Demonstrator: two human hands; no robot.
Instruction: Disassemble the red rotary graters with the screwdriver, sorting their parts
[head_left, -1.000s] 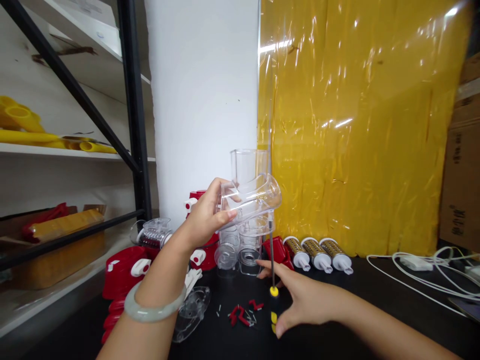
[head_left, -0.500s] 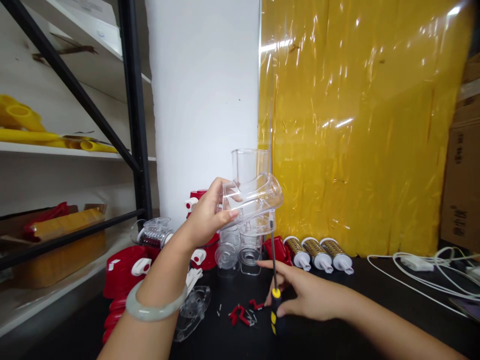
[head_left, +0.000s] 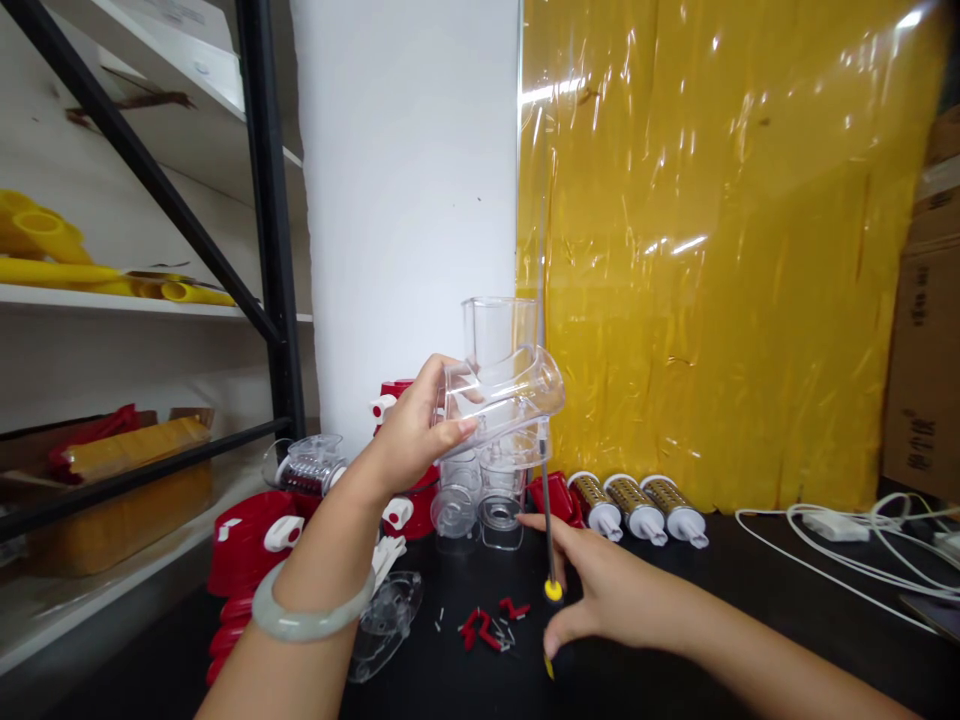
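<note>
My left hand (head_left: 420, 425), a pale bangle on its wrist, is closed around a clear plastic housing (head_left: 517, 390), thumb in front, and holds it tilted above the table. My right hand (head_left: 607, 580) has its thumb and fingers around the handle of a screwdriver (head_left: 548, 520) with a black and yellow grip. Its shaft points straight up, and the tip meets the housing's underside on the right. The forefinger stretches out past the shaft. Below, small red plastic pieces (head_left: 480, 628) lie on the black table among several thin metal screws (head_left: 507, 636).
Metal drum graters (head_left: 641, 508) with white ends lie in a row at the back. Red housings (head_left: 247, 545) are stacked at left. Clear containers (head_left: 499, 515) stand behind my hands, and a clear flat part (head_left: 384, 625) lies nearer. White cables (head_left: 840, 525) spread at right.
My right thumb has moved across the screwdriver's handle and now covers more of it, and the handle has turned. The housing and my left hand have stayed in place.
</note>
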